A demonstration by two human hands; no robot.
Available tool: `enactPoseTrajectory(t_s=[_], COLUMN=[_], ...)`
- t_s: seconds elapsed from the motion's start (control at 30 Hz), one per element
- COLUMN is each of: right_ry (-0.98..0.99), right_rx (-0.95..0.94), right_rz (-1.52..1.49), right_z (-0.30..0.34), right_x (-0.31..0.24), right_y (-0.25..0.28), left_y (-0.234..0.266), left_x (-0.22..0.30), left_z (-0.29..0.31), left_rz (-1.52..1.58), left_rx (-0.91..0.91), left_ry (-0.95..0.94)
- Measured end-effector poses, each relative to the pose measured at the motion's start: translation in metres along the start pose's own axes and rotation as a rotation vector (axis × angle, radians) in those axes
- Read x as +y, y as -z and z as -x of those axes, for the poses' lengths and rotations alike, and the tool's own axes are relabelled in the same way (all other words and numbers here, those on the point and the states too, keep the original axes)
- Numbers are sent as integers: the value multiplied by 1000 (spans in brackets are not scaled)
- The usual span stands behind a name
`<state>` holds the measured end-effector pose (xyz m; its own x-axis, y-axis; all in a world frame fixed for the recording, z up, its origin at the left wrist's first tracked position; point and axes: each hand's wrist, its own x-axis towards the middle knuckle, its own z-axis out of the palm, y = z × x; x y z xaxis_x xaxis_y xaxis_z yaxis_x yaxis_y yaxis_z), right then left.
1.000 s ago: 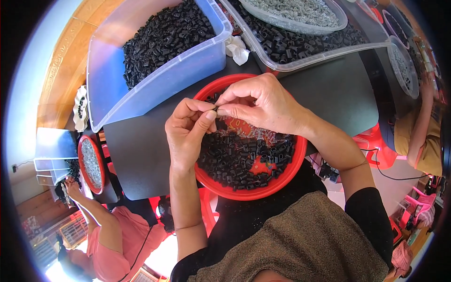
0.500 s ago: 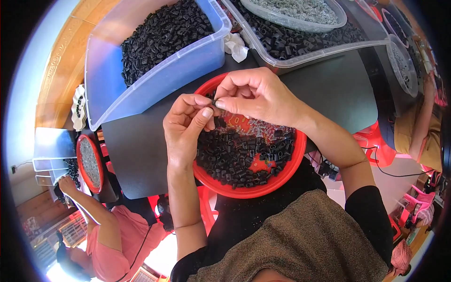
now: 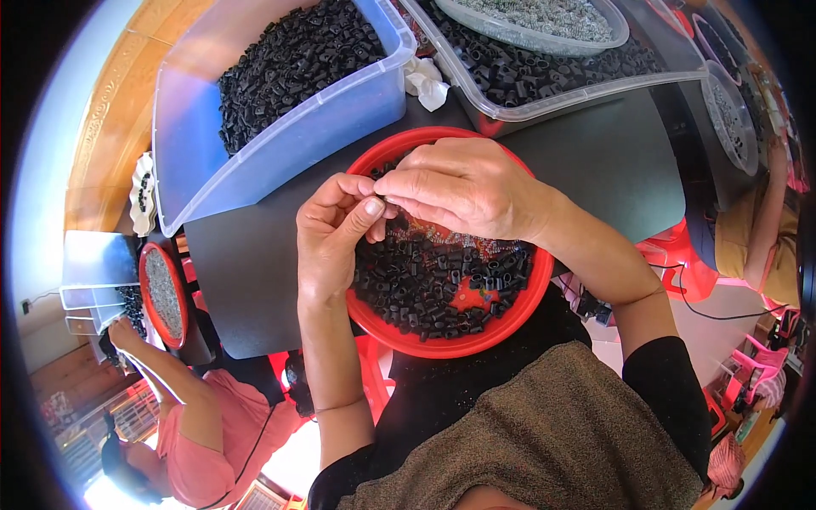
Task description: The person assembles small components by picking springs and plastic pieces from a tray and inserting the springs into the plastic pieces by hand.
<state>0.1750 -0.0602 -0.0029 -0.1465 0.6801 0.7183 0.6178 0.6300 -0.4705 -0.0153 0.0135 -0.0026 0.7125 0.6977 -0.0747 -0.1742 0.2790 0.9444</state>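
Note:
Both hands meet over the far left part of a round red tray [image 3: 541, 299]. A small black plastic piece [image 3: 380, 198] sits pinched between the thumb and fingers of my left hand [image 3: 333, 225]. My right hand [image 3: 476, 189] is closed, its fingertips pressed at that same piece; whether they hold a tiny part too is hidden. Many small black plastic pieces [image 3: 416, 285] lie in the tray's near half. Small metal springs [image 3: 484, 245] are scattered behind them, partly covered by my right hand.
A blue translucent bin [image 3: 340, 127] of black pieces stands at the back left. Another clear bin [image 3: 586, 92] at the back right bears an oval tub [image 3: 544, 24] of springs. White crumpled tissue [image 3: 427, 83] lies between them. A co-worker [image 3: 221, 433] sits at left beside a red tray [image 3: 163, 293].
My right hand has turned over, its back now facing up, and its fingers have closed in at the piece. My left hand stays almost in place, still pinching.

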Motion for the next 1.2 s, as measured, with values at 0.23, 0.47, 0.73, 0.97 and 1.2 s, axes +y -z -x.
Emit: enactPoseTrajectory(t_s=[0.23, 0.47, 0.73, 0.97, 1.2], right_ry=[-450, -406, -613, -708, -550], right_rx=[-53, 9, -170, -224, -134], right_rz=[-345, -361, -516, -555, -482], right_z=[-10, -3, -5, -12, -5], right_x=[-12, -2, -4, -9, -6], right_y=[8, 4, 13, 18, 13], left_y=[-7, -8, -9, -7, -3], left_x=[-1, -2, -1, 0, -1], left_z=[1, 2, 2, 3, 2], left_rz=[-195, -315, -274, -259, -214], left_rx=[138, 136, 99, 89, 76], left_ry=[-95, -116, -97, -91, -60])
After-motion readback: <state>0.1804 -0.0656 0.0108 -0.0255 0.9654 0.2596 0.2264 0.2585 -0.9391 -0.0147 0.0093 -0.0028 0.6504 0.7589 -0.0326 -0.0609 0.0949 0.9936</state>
